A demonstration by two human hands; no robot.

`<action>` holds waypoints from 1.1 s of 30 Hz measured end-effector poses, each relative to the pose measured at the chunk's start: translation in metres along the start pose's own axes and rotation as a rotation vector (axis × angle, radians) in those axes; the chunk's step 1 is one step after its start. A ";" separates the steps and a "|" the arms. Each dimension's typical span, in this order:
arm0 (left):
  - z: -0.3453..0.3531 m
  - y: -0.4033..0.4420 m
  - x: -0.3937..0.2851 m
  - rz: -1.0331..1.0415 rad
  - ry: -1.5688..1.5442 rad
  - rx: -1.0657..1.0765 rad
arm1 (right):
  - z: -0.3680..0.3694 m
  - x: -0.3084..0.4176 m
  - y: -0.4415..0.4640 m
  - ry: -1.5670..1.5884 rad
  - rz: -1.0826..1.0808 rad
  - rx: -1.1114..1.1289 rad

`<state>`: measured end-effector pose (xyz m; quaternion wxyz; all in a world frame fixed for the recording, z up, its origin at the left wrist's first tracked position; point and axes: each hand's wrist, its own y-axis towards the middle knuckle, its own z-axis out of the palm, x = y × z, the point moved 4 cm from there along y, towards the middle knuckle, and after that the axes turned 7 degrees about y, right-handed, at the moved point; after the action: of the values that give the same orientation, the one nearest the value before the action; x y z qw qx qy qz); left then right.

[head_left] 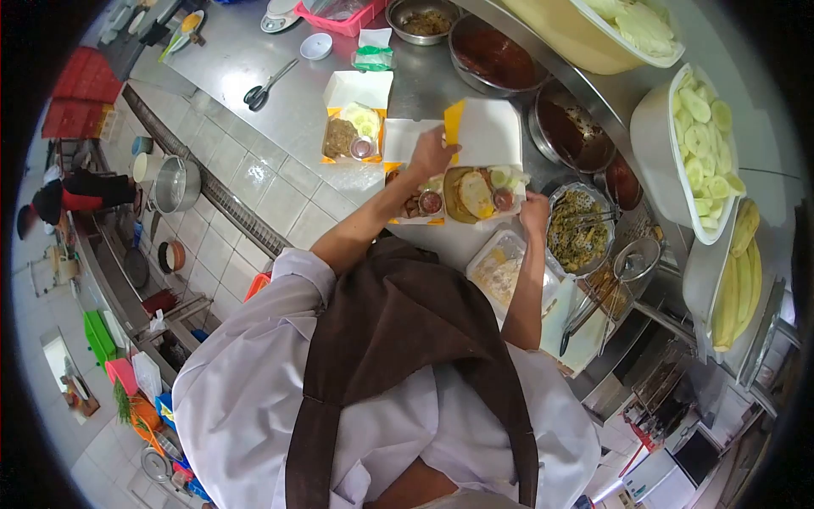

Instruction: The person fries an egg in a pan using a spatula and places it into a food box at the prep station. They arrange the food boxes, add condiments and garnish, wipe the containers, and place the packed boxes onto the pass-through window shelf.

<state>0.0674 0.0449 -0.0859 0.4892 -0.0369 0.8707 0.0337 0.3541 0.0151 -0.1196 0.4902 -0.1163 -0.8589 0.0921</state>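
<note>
An open food box (471, 197) with yellow edges holds flat round food, pale green slices and a small cup of red sauce. My left hand (432, 155) is closed on the yellow flap at the left of its raised white lid (489, 131). At the box's right side, my right hand (534, 212) grips the edge near the sauce cup. Partly behind my left forearm is a second open box (412, 129) with brown food and red sauce. A third open box (343, 136), with minced brown food and pale slices, stands further left.
Bowls of red sauce (496, 55), a bowl of greens with tongs (580, 229) and a clear tray (500, 270) surround the boxes. Tubs of sliced vegetables (644, 157) stand at the right. Scissors (270, 85) lie on the steel table (246, 64). Another person (85, 191) is far left.
</note>
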 end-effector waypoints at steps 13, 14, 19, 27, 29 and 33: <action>-0.119 0.072 0.091 -0.107 0.281 -0.135 | 0.125 0.111 0.026 0.379 0.032 0.236; -0.120 0.074 0.097 -0.120 0.287 -0.131 | 0.138 0.102 0.035 0.241 0.015 0.240; -0.119 0.065 0.103 -0.239 0.210 -0.124 | 0.156 0.090 0.044 -0.108 -0.108 0.141; -0.100 0.067 0.109 -0.020 0.156 0.011 | 0.129 0.086 0.051 -0.152 0.004 0.140; -0.102 0.068 0.100 -0.006 0.243 -0.050 | 0.125 0.089 0.047 0.039 0.057 0.206; -0.104 0.067 0.085 0.037 0.349 -0.073 | 0.121 0.089 0.039 0.255 0.118 0.259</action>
<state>-0.0713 0.0987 -0.1029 0.3285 -0.0437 0.9411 0.0673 0.2099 0.0728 -0.1181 0.5996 -0.1132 -0.7625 0.2150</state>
